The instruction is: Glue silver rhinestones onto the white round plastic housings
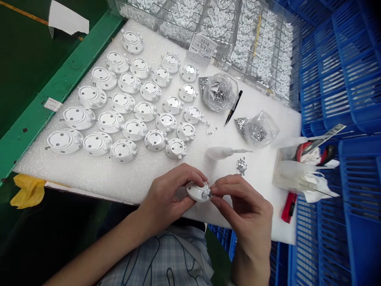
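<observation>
My left hand [172, 190] grips a small white round plastic piece [198, 193] near the front edge of the foam-topped table. Thumb and forefinger of my right hand [241, 202] are pinched together against the piece's right side, by its grey knobs. Whatever tiny part may sit between those fingertips is too small to make out. Just beyond my right hand lies a little pile of shiny metal bits [241, 166]. A white squeeze bottle with a thin nozzle [222, 153] rests on its side behind the piece.
Rows of similar white pieces [121, 102] cover the foam's left. Farther back are two bags of metal bits [218, 92] [258, 129], a black pen [233, 108] and clear trays [226, 20]. At right stand a tool holder [281, 171], a red tool [288, 207] and blue crates [327, 79].
</observation>
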The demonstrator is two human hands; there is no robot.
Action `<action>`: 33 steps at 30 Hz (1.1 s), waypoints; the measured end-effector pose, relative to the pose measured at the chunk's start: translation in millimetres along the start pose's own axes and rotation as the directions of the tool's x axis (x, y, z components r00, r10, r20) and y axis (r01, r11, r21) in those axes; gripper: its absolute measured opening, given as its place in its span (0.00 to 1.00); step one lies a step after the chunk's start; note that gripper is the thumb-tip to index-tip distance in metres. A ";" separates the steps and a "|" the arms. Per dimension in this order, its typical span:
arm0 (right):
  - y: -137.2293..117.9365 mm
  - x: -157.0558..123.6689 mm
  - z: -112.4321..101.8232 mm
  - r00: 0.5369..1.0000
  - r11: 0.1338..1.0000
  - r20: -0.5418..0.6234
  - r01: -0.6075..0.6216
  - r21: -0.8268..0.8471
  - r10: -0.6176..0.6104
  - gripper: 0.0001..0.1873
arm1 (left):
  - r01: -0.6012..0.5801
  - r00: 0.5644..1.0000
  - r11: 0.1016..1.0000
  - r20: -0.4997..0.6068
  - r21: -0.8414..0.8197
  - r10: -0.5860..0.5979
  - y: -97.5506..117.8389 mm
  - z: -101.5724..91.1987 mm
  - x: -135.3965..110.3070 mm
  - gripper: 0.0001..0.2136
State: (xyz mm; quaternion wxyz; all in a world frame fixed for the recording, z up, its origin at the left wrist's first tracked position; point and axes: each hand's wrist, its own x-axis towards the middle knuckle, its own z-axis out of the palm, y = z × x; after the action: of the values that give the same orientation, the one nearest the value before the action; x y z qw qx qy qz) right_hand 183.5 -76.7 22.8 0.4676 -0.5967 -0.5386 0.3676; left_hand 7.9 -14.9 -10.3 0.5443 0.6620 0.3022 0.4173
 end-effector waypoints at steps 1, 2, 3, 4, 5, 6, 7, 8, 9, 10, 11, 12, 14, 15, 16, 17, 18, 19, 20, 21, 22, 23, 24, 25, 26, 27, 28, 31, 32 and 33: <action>0.1 0.0 0.7 1.000 1.000 -0.009 -0.005 -0.002 0.005 0.12 | -0.001 1.000 1.000 0.000 0.002 0.001 0.1 0.0 -0.1 0.10; 0.3 0.0 1.3 1.000 1.000 -0.019 -0.013 -0.005 0.013 0.11 | 0.001 1.000 1.000 0.001 0.001 -0.001 0.1 0.1 0.0 0.10; 0.6 0.1 1.8 0.999 1.000 -0.026 -0.023 -0.005 0.023 0.11 | 0.003 1.000 1.000 0.002 -0.001 -0.003 0.2 0.2 0.3 0.10; 0.9 0.2 2.0 0.999 0.999 -0.029 -0.034 -0.001 0.034 0.10 | 0.004 1.000 1.000 0.001 -0.004 -0.004 0.2 0.4 0.8 0.10; 1.1 0.4 1.8 0.999 0.999 -0.029 -0.046 0.007 0.046 0.10 | 0.009 1.000 1.000 0.000 -0.006 -0.009 0.2 0.6 1.3 0.09; 1.3 0.7 1.2 0.998 0.998 -0.024 -0.053 0.016 0.053 0.10 | 0.007 1.000 1.000 0.000 -0.007 -0.007 0.1 0.8 1.8 0.09; 1.5 1.0 0.3 0.998 0.998 -0.014 -0.055 0.026 0.055 0.10 | 0.005 1.000 1.000 0.000 -0.007 -0.005 -0.1 0.9 2.2 0.09; 1.6 1.3 -0.7 0.999 0.998 -0.001 -0.053 0.033 0.053 0.10 | 0.001 1.000 1.000 -0.001 -0.006 -0.001 -0.2 0.9 2.4 0.09; 1.6 1.5 -1.8 0.999 0.998 0.012 -0.050 0.037 0.049 0.10 | -0.002 1.000 1.000 -0.002 -0.004 0.002 -0.4 0.9 2.5 0.09; 1.5 1.7 -2.6 0.999 0.998 0.026 -0.047 0.037 0.046 0.10 | -0.003 1.000 1.000 -0.002 -0.001 0.003 -0.4 0.8 2.4 0.09; 1.3 1.9 -3.0 0.998 0.998 0.036 -0.047 0.037 0.046 0.10 | -0.005 1.000 1.000 -0.001 0.001 0.005 -0.4 0.7 2.2 0.10; 1.1 1.9 -3.0 0.998 0.998 0.040 -0.050 0.036 0.048 0.10 | -0.006 1.000 1.000 -0.001 0.002 0.006 -0.2 0.5 2.0 0.10; 0.6 1.7 -1.6 0.998 0.997 0.023 -0.066 0.043 0.065 0.09 | -0.003 1.000 1.000 0.003 0.007 0.003 0.5 0.2 1.6 0.09; 0.3 1.5 -0.4 0.997 0.995 0.004 -0.080 0.054 0.080 0.09 | -0.002 1.000 1.000 0.004 0.010 0.002 1.0 0.1 1.5 0.09; -0.1 1.3 0.8 0.995 0.993 -0.016 -0.098 0.070 0.100 0.09 | 0.000 1.000 1.000 0.004 0.012 -0.001 1.4 0.0 1.6 0.09; -0.5 1.1 1.9 0.992 0.989 -0.032 -0.119 0.088 0.122 0.09 | 0.004 1.000 1.000 0.002 0.015 -0.004 1.7 0.0 1.8 0.08; -0.9 1.0 2.8 0.989 0.985 -0.041 -0.136 0.105 0.141 0.10 | 0.004 1.000 1.000 0.001 0.017 -0.004 2.0 0.1 2.0 0.08; -1.3 0.9 3.2 0.987 0.982 -0.045 -0.149 0.117 0.155 0.10 | 0.004 1.000 1.000 0.002 0.020 -0.004 2.2 0.1 2.3 0.08; -1.5 1.0 3.3 0.986 0.980 -0.044 -0.154 0.122 0.160 0.10 | 0.004 1.000 1.000 0.003 0.024 -0.004 2.3 0.2 2.6 0.08; -1.6 1.3 2.9 0.987 0.981 -0.041 -0.151 0.121 0.157 0.09 | 0.004 1.000 1.000 0.005 0.028 -0.004 2.3 0.2 2.9 0.08; -1.5 1.8 2.3 0.989 0.984 -0.036 -0.139 0.115 0.144 0.08 | 0.002 1.000 0.999 0.008 0.033 -0.002 2.3 0.3 3.0 0.09; -1.1 2.4 1.5 0.992 0.987 -0.028 -0.121 0.107 0.125 0.07 | 0.002 1.000 0.999 0.009 0.037 -0.002 2.3 0.3 3.1 0.09; -0.4 3.2 0.6 0.995 0.990 -0.015 -0.098 0.099 0.100 0.07 | 0.004 1.000 0.999 0.010 0.039 -0.005 2.2 0.3 3.1 0.09; 0.4 4.1 -0.1 0.997 0.993 0.000 -0.074 0.093 0.074 0.07 | 0.007 1.000 0.999 0.010 0.039 -0.007 2.2 0.2 3.0 0.09; 1.2 4.9 -0.8 0.999 0.995 0.014 -0.054 0.088 0.053 0.07 | 0.007 1.000 0.999 0.009 0.036 -0.007 2.1 0.2 2.9 0.09; 2.0 5.8 -1.3 0.999 0.995 0.025 -0.043 0.084 0.041 0.07 | 0.011 1.000 0.999 0.008 0.033 -0.011 2.1 0.1 2.7 0.09; 2.7 6.5 -1.6 0.999 0.996 0.033 -0.041 0.083 0.038 0.07 | 0.015 1.000 0.999 0.009 0.028 -0.016 2.0 0.1 2.6 0.08; 3.6 8.0 -2.5 0.998 0.996 0.050 -0.045 0.080 0.041 0.07 | 0.021 1.000 0.999 0.005 0.029 -0.021 2.3 0.1 2.4 0.08; 3.7 8.4 -3.0 0.998 0.997 0.058 -0.036 0.074 0.032 0.07 | 0.024 1.000 0.999 0.003 0.036 -0.024 2.5 0.2 2.4 0.08; 3.8 8.9 -3.5 0.998 0.998 0.067 -0.019 0.067 0.015 0.08 | 0.028 1.000 0.999 0.001 0.042 -0.028 2.7 0.2 2.4 0.08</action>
State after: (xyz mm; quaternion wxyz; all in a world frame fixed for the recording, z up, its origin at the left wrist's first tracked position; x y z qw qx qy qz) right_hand 189.3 -68.5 20.7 0.4663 -0.5725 -0.5361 0.4092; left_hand 9.1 -13.6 -7.1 0.5362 0.6694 0.3197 0.4028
